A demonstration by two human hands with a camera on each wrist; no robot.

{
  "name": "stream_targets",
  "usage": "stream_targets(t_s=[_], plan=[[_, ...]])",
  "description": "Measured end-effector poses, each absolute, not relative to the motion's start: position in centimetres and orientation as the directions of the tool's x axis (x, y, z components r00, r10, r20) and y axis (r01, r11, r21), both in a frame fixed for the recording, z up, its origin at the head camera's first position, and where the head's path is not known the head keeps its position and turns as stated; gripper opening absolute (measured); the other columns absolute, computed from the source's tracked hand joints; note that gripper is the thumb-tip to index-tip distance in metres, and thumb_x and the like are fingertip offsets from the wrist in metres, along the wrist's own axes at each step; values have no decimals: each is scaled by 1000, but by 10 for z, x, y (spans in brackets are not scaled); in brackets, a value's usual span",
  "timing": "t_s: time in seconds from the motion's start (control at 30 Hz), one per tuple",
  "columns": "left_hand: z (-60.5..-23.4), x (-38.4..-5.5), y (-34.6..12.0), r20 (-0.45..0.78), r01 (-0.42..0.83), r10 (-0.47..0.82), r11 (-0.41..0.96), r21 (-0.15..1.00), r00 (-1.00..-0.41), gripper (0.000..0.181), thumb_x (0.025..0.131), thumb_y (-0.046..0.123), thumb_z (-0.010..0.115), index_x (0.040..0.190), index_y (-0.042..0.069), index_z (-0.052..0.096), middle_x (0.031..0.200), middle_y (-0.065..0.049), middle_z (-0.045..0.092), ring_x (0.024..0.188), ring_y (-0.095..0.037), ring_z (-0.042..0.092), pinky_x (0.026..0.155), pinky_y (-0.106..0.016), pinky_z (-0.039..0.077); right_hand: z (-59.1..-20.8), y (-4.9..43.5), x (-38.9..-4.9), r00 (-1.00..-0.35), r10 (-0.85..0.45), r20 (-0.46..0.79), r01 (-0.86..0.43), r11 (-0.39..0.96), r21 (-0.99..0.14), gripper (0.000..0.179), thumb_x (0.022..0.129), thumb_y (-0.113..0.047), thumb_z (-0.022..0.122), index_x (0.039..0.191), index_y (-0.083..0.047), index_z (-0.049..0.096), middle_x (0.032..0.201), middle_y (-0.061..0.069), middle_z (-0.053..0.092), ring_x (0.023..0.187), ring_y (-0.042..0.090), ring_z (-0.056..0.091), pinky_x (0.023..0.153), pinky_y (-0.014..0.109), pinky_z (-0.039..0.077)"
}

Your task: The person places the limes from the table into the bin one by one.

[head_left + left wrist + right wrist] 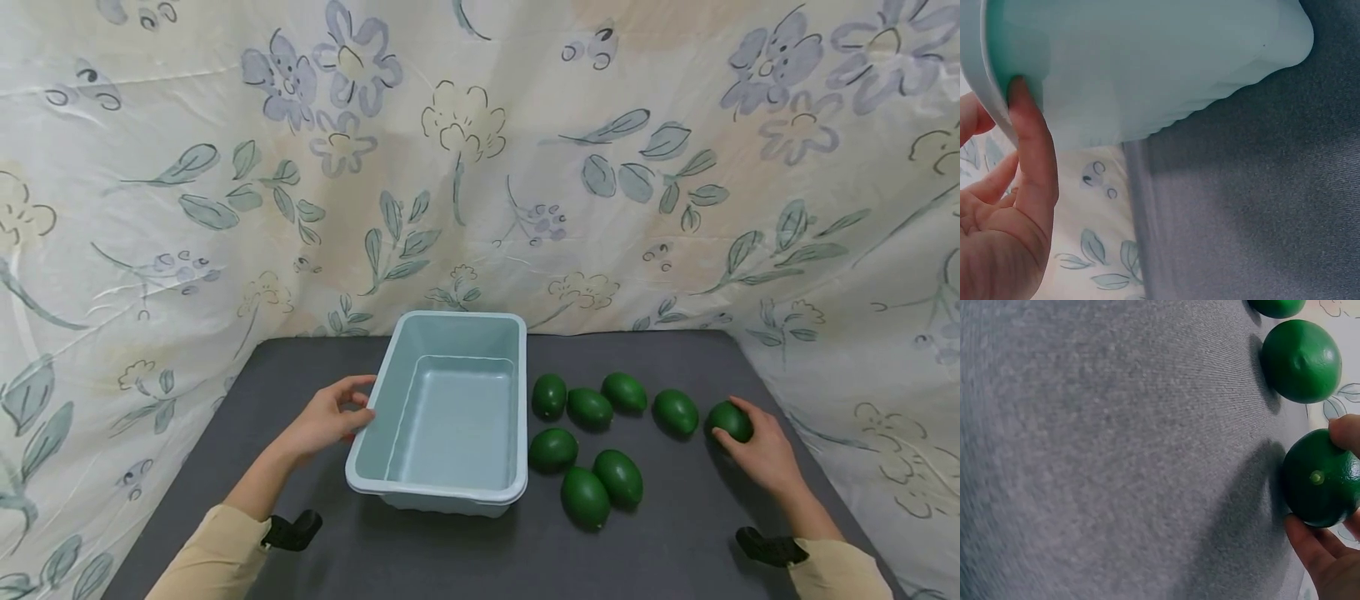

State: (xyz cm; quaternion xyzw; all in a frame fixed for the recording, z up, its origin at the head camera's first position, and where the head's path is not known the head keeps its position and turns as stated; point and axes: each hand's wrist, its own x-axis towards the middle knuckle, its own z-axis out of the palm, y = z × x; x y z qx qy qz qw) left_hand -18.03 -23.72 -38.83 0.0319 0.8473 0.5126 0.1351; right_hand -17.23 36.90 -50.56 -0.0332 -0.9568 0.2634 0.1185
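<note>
A pale blue-green plastic basin (465,433) stands on the dark table, its inside bare. My left hand (327,421) is at its left rim; in the left wrist view, fingers (1036,140) lie on both sides of the rim and pinch it. At the far right, my right hand (767,454) grips a glossy dark green lime (729,421) between thumb and fingers. The right wrist view shows this lime (1316,478) close to the table, its pale stem end facing the camera. Its nearest neighbour is another lime (676,412) to the left.
Several more limes lie between basin and right hand, among them one lime (624,392) at the back and another lime (586,497) in front. A floral cloth (465,233) hangs behind and beside the grey table (675,533).
</note>
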Motion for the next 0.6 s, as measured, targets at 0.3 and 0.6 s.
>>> stream_targets(t_s=[0.3, 0.6], plan=[[-387, -179, -236, -194, -83, 203, 453, 887, -960, 59, 88, 13, 61, 140, 9, 33, 106, -18, 51, 80, -22, 58, 63, -38, 53, -494, 369, -172, -963, 125, 241, -17, 858, -513, 62, 87, -21, 62, 134, 8, 35, 122, 38, 38, 100, 49, 40, 70, 59, 36], [-386, -178, -236, -195, -82, 202, 461, 884, -960, 59, 88, 13, 60, 140, 8, 33, 106, -18, 51, 81, -22, 58, 63, -37, 53, -475, 360, -177, -964, 91, 248, -56, 847, -529, 64, 89, -25, 61, 138, 5, 33, 125, 37, 38, 102, 49, 40, 70, 59, 37]])
